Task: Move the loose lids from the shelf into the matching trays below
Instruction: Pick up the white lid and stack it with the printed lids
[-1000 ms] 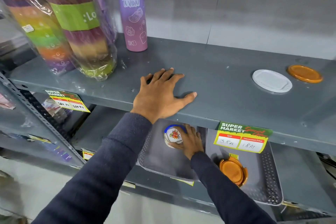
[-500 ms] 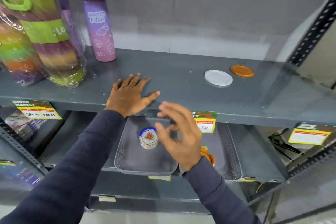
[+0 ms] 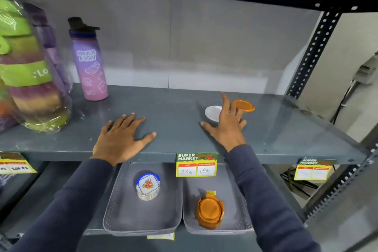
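On the grey shelf (image 3: 180,108) lie a white lid (image 3: 212,113) and, just right of it, an orange lid (image 3: 243,106). My right hand (image 3: 227,124) hovers over the white lid with fingers spread, partly covering it and holding nothing. My left hand (image 3: 120,139) rests flat and open on the shelf's front edge. Below, the left grey tray (image 3: 122,219) holds a stack of white lids with a flower print (image 3: 147,186). The right grey tray (image 3: 237,225) holds a stack of orange lids (image 3: 210,209).
A purple water bottle (image 3: 90,63) stands at the shelf's back left, beside wrapped coloured containers (image 3: 26,75). Price labels (image 3: 196,164) hang on the shelf edge. A perforated upright post (image 3: 315,47) bounds the right side.
My right hand let go of the flower-print lid in the left tray, rose above the shelf edge and reached right to the white lid. The view pulled back and upward.
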A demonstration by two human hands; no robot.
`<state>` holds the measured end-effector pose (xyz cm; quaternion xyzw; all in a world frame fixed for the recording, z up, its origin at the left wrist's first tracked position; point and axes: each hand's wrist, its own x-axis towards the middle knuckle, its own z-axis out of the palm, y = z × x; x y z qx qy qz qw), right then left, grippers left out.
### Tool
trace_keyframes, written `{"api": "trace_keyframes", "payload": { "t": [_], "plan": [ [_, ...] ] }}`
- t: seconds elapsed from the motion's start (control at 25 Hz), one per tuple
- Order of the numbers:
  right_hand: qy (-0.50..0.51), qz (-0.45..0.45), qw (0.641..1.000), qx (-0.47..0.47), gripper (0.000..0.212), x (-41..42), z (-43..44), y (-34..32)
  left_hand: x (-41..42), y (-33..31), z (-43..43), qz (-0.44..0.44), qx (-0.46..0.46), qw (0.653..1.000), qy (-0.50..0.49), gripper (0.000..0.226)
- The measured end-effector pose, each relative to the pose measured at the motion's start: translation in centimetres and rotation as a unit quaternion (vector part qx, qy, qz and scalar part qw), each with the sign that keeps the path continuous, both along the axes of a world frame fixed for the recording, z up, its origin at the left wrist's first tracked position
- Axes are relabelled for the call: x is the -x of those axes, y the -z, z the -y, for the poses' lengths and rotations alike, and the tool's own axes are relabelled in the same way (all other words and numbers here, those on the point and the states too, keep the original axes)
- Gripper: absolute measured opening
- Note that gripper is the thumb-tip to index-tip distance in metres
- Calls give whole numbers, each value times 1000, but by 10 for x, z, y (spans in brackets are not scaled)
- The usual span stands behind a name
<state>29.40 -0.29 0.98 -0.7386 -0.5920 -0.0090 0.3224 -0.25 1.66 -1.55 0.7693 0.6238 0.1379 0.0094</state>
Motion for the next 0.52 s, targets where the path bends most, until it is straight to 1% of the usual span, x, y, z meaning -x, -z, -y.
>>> {"api": "trace_keyframes", "payload": {
  "t": [0.08, 0.24, 0.32, 0.4, 0.44, 0.52],
  "plan": [
    [34, 2, 998, 48, 111, -9, -14, 2, 0, 1, -1, 5, -4, 1000, -2, 86],
    [56, -46, 996, 59, 100, -17, -31, 6, 0, 3, -1, 11, -11, 1000, -3, 87],
    [49, -65, 996, 42, 93, -19, -33, 6, 0, 3, -1, 13, -12, 1000, -4, 87],
    [34, -73, 997, 13, 93, -17, -28, 1, 0, 2, -1, 14, -11, 1000, -4, 87],
    [24, -76, 997, -12, 95, -15, -23, -3, 0, 2, 0, 15, -11, 1000, -3, 87],
    [-8, -92, 992, -89, 96, -7, -7, -14, 1, 1, 0, 17, -10, 1000, -1, 87]
  ]
}}
